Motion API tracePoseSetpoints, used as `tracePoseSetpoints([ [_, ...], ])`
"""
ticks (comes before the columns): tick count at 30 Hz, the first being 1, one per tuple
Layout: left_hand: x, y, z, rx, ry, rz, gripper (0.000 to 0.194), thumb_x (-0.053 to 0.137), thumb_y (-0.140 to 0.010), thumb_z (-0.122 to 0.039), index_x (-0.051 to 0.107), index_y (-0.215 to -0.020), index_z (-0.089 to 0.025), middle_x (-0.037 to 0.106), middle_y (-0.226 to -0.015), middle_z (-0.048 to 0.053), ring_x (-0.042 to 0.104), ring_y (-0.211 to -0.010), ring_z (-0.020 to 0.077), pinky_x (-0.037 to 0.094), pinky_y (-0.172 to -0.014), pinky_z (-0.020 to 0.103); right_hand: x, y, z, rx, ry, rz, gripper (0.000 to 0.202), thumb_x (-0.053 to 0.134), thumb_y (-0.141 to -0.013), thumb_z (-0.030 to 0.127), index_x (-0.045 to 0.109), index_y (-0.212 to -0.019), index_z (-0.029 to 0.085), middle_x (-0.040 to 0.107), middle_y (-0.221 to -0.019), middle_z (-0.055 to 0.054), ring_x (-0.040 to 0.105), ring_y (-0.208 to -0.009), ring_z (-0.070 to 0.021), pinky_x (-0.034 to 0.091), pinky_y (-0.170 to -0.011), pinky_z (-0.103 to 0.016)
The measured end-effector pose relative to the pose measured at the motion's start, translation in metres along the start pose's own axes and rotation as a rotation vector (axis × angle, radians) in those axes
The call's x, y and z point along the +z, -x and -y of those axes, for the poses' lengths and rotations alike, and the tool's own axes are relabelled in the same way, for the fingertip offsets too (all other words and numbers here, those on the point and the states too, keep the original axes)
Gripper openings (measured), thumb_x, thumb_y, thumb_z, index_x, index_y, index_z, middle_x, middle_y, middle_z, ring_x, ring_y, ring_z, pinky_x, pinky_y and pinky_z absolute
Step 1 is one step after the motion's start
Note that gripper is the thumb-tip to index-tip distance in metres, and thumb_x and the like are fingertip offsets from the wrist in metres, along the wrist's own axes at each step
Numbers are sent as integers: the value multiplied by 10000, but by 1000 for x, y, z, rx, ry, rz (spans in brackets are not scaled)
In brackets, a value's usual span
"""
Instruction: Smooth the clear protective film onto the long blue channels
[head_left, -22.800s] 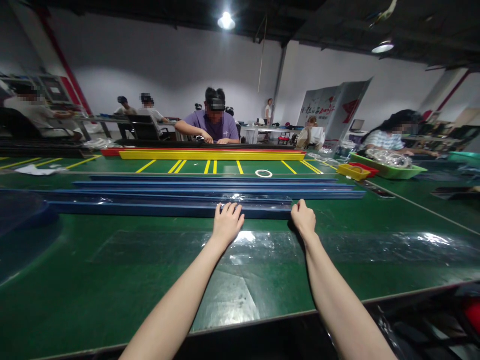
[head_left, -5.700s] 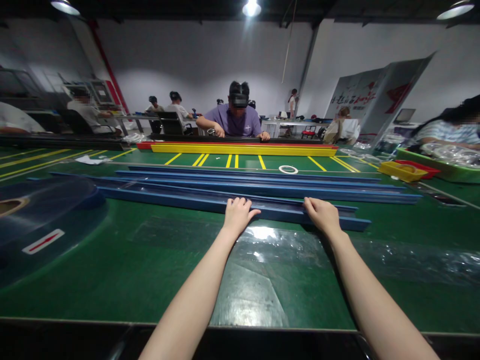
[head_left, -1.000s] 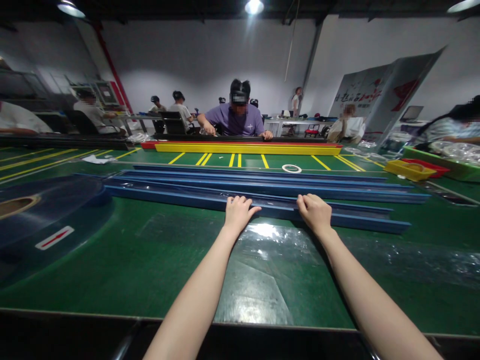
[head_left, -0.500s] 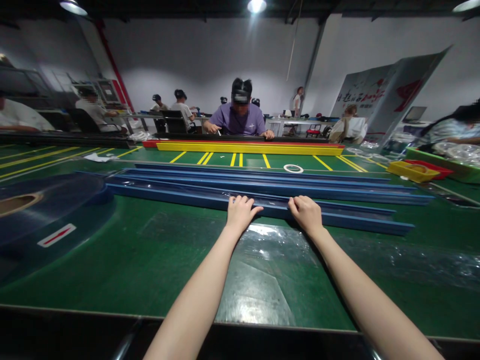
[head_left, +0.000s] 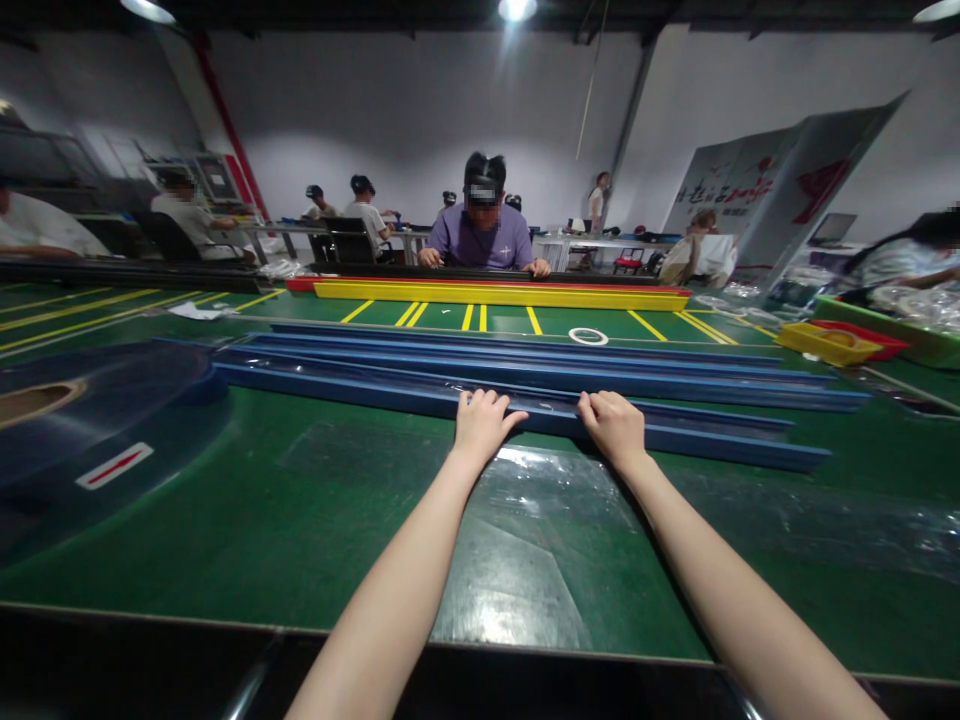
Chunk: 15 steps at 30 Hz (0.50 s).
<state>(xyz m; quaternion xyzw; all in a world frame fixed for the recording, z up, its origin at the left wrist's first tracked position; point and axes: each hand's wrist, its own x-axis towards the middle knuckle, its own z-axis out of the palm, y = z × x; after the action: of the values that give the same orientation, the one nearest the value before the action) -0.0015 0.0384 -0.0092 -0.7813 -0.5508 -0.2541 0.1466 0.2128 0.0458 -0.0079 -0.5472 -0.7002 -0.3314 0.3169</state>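
Observation:
A long blue channel profile point(head_left: 337, 392) lies across the green table in front of me, with a clear plastic strip point(head_left: 420, 383) along its trough. My left hand point(head_left: 482, 425) grips the channel's near wall, fingers hooked over the top and thumb stretched to the right. Farther right, my right hand point(head_left: 613, 428) is closed over the same wall with curled fingers; whether it also pinches the strip is hidden. Right behind lie more blue channels point(head_left: 675, 385). To the left, a big roll of clear plastic point(head_left: 172, 400) rests on the table near the channel's end.
Loose clear film point(head_left: 555, 500) covers part of the tabletop before me. A white ring point(head_left: 588, 337) lies beyond the channels. Yellow and red profiles point(head_left: 495, 294) stand farther back, with a purple-shirted co-worker point(head_left: 480, 235) behind them. At right are yellow trays point(head_left: 825, 343).
My hands and the blue channels stay in place; the view shifts very slightly. The co-worker's hand across the table has moved a little.

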Motion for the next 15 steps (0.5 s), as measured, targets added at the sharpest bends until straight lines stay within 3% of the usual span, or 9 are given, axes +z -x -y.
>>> tracePoseSetpoints([
  [6,1,0,0,4,4,-11,432,397,-824,-551,634,-862,-191,638,-851,60,519,-861,220,299,-797,364,-4,-2,5,1,23,-6,377,370,-857,277,483,-513,170,535,-541,-21,433,-554,-98,216,-521,-249],
  [15,0,0,0,6,7,-2,431,379,-838,-542,629,-891,-194,636,-867,68,517,-876,224,297,-805,363,3,-5,10,136,-28,127,376,361,-831,281,547,-527,158,565,-562,-34,423,-503,-90,184,-486,-246],
])
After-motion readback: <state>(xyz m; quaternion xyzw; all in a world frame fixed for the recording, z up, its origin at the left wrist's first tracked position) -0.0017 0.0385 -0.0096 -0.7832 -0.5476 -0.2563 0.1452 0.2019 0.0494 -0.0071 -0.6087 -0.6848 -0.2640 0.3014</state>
